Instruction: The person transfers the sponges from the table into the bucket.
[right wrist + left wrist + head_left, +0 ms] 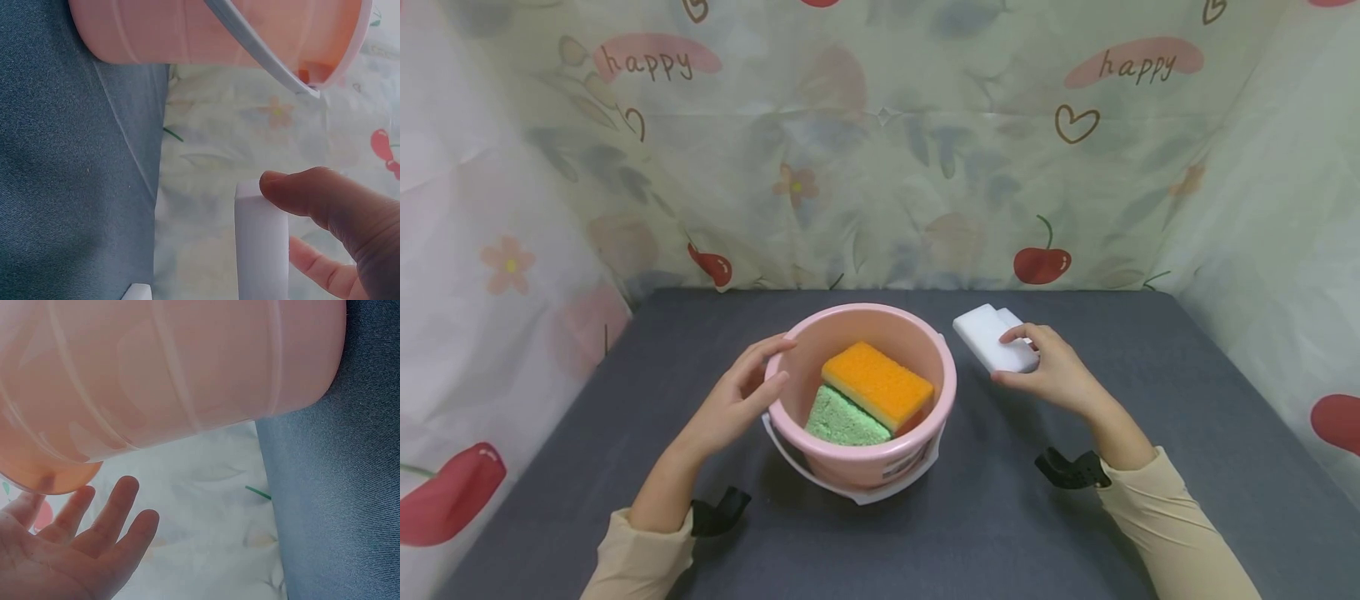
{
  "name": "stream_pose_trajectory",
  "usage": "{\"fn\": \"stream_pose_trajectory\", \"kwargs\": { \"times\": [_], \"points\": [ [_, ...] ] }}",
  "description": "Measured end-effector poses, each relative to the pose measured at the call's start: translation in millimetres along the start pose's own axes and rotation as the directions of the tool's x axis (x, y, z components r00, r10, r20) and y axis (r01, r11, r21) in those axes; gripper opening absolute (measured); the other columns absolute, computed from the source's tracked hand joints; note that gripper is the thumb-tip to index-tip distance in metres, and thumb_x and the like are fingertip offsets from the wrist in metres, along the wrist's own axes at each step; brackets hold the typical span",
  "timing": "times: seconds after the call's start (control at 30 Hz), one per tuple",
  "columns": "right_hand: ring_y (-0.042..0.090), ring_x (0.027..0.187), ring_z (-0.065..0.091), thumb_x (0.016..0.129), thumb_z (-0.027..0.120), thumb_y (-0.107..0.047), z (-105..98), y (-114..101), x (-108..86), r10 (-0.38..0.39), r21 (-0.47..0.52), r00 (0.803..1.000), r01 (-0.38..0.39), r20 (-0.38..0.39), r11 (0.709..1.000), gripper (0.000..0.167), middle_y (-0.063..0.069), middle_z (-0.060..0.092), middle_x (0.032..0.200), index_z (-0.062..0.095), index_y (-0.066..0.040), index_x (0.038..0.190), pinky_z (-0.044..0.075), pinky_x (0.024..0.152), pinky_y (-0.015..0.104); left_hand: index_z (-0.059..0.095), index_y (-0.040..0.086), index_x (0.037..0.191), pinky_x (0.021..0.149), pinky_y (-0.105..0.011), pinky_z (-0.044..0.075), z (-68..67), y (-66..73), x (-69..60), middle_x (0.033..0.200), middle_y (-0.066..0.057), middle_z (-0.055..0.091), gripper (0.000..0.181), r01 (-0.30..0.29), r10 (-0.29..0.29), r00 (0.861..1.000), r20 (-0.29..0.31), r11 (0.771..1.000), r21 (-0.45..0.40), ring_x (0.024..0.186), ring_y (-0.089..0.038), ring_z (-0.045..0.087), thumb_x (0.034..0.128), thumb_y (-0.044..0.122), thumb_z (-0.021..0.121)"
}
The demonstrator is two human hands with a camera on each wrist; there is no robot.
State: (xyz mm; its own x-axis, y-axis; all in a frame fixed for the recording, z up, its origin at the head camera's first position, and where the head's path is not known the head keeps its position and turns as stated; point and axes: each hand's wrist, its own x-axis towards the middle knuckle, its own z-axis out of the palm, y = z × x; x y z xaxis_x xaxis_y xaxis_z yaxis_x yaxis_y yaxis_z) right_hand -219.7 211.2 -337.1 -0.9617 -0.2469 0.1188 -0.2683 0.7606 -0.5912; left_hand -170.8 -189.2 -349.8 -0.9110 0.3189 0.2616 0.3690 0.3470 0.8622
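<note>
A pink bucket (861,454) stands upright in the middle of the table. Inside it, an orange sponge (880,383) leans over a green sponge (846,417). My left hand (737,396) touches the bucket's left rim with fingers mostly straight; in the left wrist view the other fingers of the left hand (75,550) spread beside the wall. To the right of the bucket, my right hand (1052,367) pinches a white sponge block (988,333) between thumb and fingers, held above the table. A second white block (137,292) lies lower, on the table, mostly hidden behind the held one.
The bucket's white handle (859,497) hangs down on the near side. Dark grey cloth covers the table (970,533). A printed curtain (880,167) encloses the back and both sides. Each wrist carries a black strap mount (1071,468).
</note>
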Motion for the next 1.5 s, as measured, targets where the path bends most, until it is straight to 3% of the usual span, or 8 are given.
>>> {"fn": "stream_pose_trajectory", "kwargs": {
  "times": [0.1, 0.37, 0.87, 1.13, 1.5],
  "points": [
    [0.04, 0.107, 0.046, 0.077, 0.074, -0.023, -1, -1, -0.5, -0.011, -0.001, 1.0, 0.011, -0.008, 1.0, 0.046, 0.027, 0.047, 0.123, 0.052, -0.005, 0.114, 0.042, 0.083, 0.049, 0.04, 0.012, 0.138, 0.083, -0.016, 0.047, 0.2, 0.6, 0.1, 0.146, -0.01, 0.034, 0.045, 0.0, 0.0, 1.0, -0.001, 1.0, 0.0, 0.109, -0.008, 0.047, 0.0943, 0.013, 0.051],
    [0.039, 0.11, 0.044, 0.078, 0.074, -0.024, -7, -9, -3.5, -0.001, 0.013, 1.0, 0.001, -0.01, 1.0, 0.048, 0.024, 0.045, 0.125, 0.051, -0.007, 0.117, 0.044, 0.084, 0.05, 0.04, 0.01, 0.137, 0.083, -0.015, 0.046, 1.0, -0.5, 0.7, 0.145, -0.012, 0.033, 0.044, -0.003, 0.003, 1.0, -0.006, 1.0, 0.013, 0.113, -0.027, 0.045, 0.0945, 0.013, 0.05],
    [0.028, 0.106, 0.046, 0.078, 0.074, -0.02, -17, -32, -9.8, -0.132, 0.044, 0.988, 0.136, -0.084, 0.99, 0.044, 0.015, 0.052, 0.122, 0.054, -0.009, 0.115, 0.04, 0.089, 0.047, 0.04, 0.012, 0.138, 0.082, -0.017, 0.047, 1.3, 1.2, -0.3, 0.146, -0.011, 0.033, 0.045, 0.017, -0.016, 1.0, -0.01, 0.999, 0.027, 0.111, -0.024, 0.045, 0.0943, 0.015, 0.051],
    [0.025, 0.106, 0.046, 0.078, 0.074, -0.021, -19, -47, -15.9, -0.168, 0.067, 0.98, 0.175, -0.106, 0.982, 0.042, 0.012, 0.052, 0.124, 0.055, -0.012, 0.114, 0.041, 0.088, 0.046, 0.041, 0.012, 0.137, 0.082, -0.017, 0.047, 1.1, 2.0, -0.9, 0.146, -0.01, 0.034, 0.045, 0.005, -0.005, 1.0, -0.012, 1.0, 0.019, 0.109, -0.012, 0.047, 0.0942, 0.014, 0.052],
    [0.023, 0.105, 0.048, 0.078, 0.074, -0.021, -17, -60, -19.9, -0.215, 0.058, 0.97, 0.222, -0.117, 0.973, 0.042, 0.009, 0.055, 0.124, 0.056, -0.014, 0.115, 0.042, 0.086, 0.044, 0.041, 0.011, 0.137, 0.082, -0.017, 0.047, 2.5, 1.5, 0.0, 0.146, -0.012, 0.033, 0.044, -0.004, 0.004, 1.0, -0.014, 1.0, 0.017, 0.111, -0.027, 0.046, 0.0945, 0.012, 0.051]
  ]
}}
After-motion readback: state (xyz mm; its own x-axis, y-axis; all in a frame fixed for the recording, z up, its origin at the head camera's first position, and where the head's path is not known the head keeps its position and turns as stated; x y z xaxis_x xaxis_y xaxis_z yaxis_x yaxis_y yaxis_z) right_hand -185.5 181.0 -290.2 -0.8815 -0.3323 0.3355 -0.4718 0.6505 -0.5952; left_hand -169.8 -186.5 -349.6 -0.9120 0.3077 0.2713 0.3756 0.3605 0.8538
